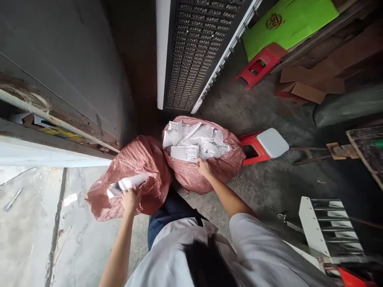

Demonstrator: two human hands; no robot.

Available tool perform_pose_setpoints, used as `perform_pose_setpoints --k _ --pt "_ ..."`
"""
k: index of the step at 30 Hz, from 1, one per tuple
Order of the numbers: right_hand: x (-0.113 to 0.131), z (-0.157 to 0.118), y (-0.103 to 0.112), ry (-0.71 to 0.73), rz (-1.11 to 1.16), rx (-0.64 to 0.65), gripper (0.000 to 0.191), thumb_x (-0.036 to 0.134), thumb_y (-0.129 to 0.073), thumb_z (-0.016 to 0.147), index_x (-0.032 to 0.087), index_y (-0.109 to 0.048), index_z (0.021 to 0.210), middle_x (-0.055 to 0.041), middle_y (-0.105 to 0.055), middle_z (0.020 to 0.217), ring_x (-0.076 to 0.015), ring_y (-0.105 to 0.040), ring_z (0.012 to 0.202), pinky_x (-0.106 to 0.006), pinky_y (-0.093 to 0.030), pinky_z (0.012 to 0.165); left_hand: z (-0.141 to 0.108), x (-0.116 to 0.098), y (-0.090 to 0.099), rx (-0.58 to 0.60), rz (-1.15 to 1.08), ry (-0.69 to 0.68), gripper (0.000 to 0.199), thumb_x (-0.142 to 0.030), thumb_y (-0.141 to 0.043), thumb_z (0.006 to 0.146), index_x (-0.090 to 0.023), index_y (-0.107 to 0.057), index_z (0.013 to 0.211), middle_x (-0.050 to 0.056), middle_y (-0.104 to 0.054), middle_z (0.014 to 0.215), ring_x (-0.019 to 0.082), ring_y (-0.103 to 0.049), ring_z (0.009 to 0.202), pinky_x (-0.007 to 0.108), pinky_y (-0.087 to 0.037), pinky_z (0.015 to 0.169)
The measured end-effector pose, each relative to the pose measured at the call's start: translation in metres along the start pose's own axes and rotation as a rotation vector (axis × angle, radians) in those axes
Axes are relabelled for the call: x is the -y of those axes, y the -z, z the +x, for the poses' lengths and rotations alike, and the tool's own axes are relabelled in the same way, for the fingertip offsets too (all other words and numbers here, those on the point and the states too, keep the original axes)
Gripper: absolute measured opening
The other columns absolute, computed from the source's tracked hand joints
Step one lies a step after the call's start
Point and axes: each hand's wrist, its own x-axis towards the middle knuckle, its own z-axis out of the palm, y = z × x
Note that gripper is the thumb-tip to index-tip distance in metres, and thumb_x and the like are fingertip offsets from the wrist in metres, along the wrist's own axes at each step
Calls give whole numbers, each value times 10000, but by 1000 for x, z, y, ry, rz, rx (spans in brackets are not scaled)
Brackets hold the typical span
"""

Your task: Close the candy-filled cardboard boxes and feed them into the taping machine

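Two pink woven sacks stand side by side in front of me. The right sack [191, 175] gapes and is filled with several white plastic packets [205, 137], some with printed labels. My right hand [205, 167] pinches the lower corner of a labelled white packet [184, 153] lying on top at the near rim. The left sack [152, 159] leans over with its mouth toward the left; a few white packets [131, 182] show in it. My left hand [131, 200] is closed on this sack's near edge, fingertips against the packets; its exact grip is partly hidden.
A tall white-edged machine panel [197, 59] rises behind the sacks, with a grey cabinet [89, 79] to the left. On the right are a red stool with a white seat [272, 142], another red stool [263, 63], an open carton [311, 83] and a white slatted frame [329, 227].
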Motion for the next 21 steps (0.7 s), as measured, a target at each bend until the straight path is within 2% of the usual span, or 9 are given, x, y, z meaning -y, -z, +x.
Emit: perform_pose_setpoints --k 3,6,8,11,12,14,17,19,21 --pt "-5 -4 4 -22 18 -14 349 282 -637 889 153 -566 1206 -152 -633 1183 -236 -621 1006 -307 -457 835 8 -7 1 133 141 -116 311 -414 -693 756 -215 -475 655 106 -619 749 361 -631 961 428 -455 874" --pt "-16 -6 9 -30 54 -15 293 312 -638 892 154 -610 1137 -138 -666 1123 -234 -630 976 -288 -438 796 8 -23 3 209 160 -142 305 -366 -703 751 -212 -473 625 70 -556 657 330 -641 862 391 -457 824" --pt "-26 -7 12 -23 84 -12 255 342 -632 897 157 -642 1072 -127 -680 1069 -229 -629 951 -277 -424 773 8 -45 5 104 184 -194 277 -360 -747 712 -192 -528 702 105 -589 789 362 -618 977 437 -443 906" --pt "-42 -9 18 17 130 -3 180 322 -611 905 162 -671 963 -99 -682 995 -206 -615 911 -265 -405 755 29 -108 -5 -173 122 -462 277 -399 -700 777 -176 -591 901 135 -602 1004 349 -556 1115 476 -395 1037" --pt "-47 -9 19 35 145 0 154 298 -602 907 164 -674 934 -89 -677 979 -196 -608 896 -261 -400 751 45 -135 -16 -224 81 -562 246 -386 -642 832 -173 -593 945 133 -603 1037 320 -556 1116 459 -399 1049" --pt "-57 -8 21 65 174 1 123 245 -584 904 165 -676 891 -81 -658 984 -185 -595 894 -261 -398 760 91 -196 -51 -182 24 -630 179 -295 -523 913 -157 -590 1007 133 -608 1101 256 -578 1085 395 -439 1027" --pt "-73 -1 18 120 194 -44 113 221 -591 884 157 -670 835 -105 -624 1004 -224 -569 968 -307 -414 840 177 -279 -125 -60 54 -440 238 -144 -491 910 -103 -577 1128 169 -590 1223 222 -601 1094 354 -473 1001" --pt "-84 5 11 165 213 -125 86 211 -607 862 161 -663 819 -119 -612 1042 -258 -548 1019 -365 -420 906 228 -316 -177 -28 105 -349 258 -96 -535 883 -58 -581 1134 184 -609 1177 250 -609 1094 409 -482 994" --pt "-95 10 0 178 254 -216 46 181 -611 842 173 -655 834 -127 -597 1152 -279 -531 1090 -416 -421 963 265 -337 -225 -1 142 -332 252 -130 -587 890 -57 -592 1131 149 -630 1119 248 -620 1052 451 -507 951"
